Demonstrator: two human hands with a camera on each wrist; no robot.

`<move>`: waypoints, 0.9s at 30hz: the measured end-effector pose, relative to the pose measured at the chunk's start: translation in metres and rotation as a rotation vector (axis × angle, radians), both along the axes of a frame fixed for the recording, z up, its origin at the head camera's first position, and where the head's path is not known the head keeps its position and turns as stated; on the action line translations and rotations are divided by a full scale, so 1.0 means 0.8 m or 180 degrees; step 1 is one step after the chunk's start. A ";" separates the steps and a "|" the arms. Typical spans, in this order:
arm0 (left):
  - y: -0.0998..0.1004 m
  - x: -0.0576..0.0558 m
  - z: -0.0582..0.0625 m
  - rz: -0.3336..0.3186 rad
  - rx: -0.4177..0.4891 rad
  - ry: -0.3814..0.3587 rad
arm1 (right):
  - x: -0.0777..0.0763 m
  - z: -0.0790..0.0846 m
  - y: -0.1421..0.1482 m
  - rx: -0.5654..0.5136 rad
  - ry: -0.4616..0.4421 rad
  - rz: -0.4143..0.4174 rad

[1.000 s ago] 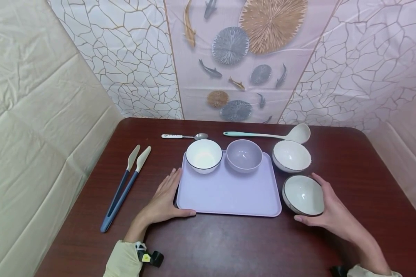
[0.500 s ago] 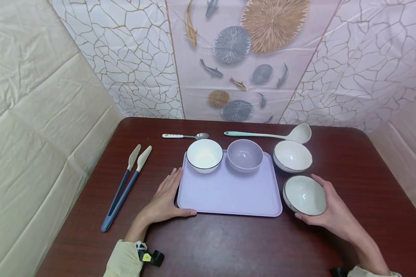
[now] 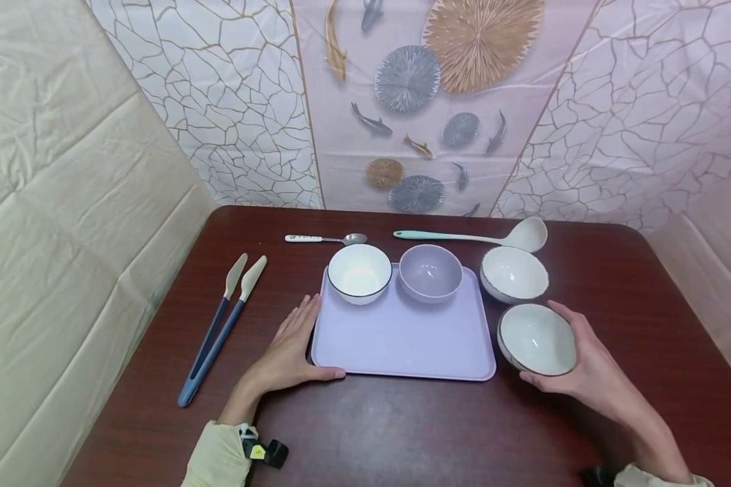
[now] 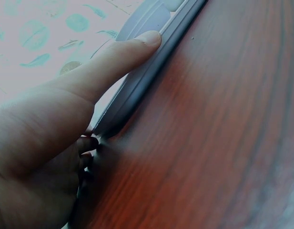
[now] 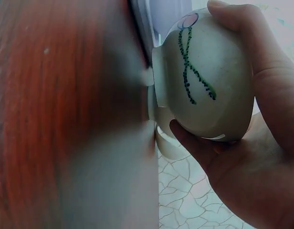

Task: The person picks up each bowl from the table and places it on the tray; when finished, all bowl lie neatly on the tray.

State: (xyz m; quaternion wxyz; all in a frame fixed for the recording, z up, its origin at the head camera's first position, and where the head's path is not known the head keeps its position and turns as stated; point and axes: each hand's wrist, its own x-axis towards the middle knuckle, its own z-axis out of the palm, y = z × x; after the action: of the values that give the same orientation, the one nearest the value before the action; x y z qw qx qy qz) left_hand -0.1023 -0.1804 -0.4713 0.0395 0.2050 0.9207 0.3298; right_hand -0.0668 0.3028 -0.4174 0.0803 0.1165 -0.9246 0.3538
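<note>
On the right, my right hand grips a white bowl with a dark rim, thumb on the near side and fingers round the far side. The right wrist view shows green dotted lines on this bowl's outer wall, its foot close over the table. My left hand spans the near left corner of a lilac tray. Its fingers lie straight along the left edge, and the thumb touches the front rim. A white bowl and a purple bowl stand on the tray's far side.
Behind the gripped bowl stands another white bowl. A ladle with a mint handle and a small spoon lie at the back of the dark table. Blue-handled tongs lie on the left.
My right hand and the dark-rimmed bowl have shifted slightly up in the head view, the bowl's rim tilting a little. The left hand and tray keep their place.
</note>
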 end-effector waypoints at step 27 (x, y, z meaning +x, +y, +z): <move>-0.003 -0.001 -0.003 -0.0074 0.0007 0.0248 | -0.060 0.003 -0.275 -0.0505 -0.0178 0.1320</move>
State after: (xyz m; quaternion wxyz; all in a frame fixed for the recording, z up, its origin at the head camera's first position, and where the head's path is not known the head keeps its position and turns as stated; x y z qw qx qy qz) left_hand -0.1033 -0.1832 -0.4738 0.0072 0.2284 0.9187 0.3221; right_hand -0.1145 0.0829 -0.4149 -0.0109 0.2876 -0.8519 0.4374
